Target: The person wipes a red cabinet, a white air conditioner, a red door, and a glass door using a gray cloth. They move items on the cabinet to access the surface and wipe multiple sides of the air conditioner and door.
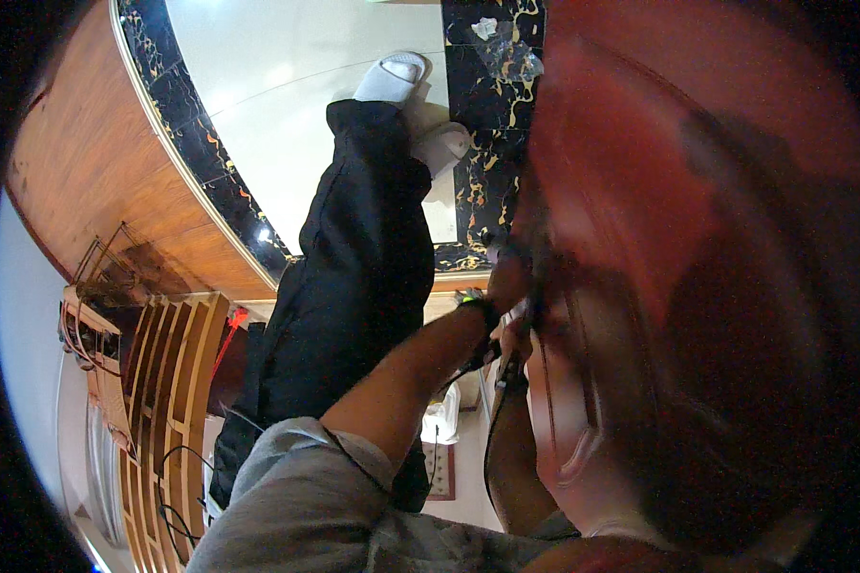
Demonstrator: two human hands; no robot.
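My left hand (508,274) is against the edge of a large glossy red panel (631,162) with raised moulding, like a door. The hand is dark, and its fingers are mostly hidden by shadow. Just below it, my right hand (515,341) has its fingers curled around something dark and narrow beside the same edge; what it is cannot be made out. Dark bands circle both wrists, and thin black cords run along the forearms. A narrow dark shape (539,258) runs up along the panel edge next to the hands.
Black trousers (368,220) and white slippers (392,78) show on a pale floor (277,57) with a black, gold-veined border (492,105). A clear plastic wrapper (516,62) lies on that border. Wooden slats (167,372) and a wood panel (96,153) stand at left.
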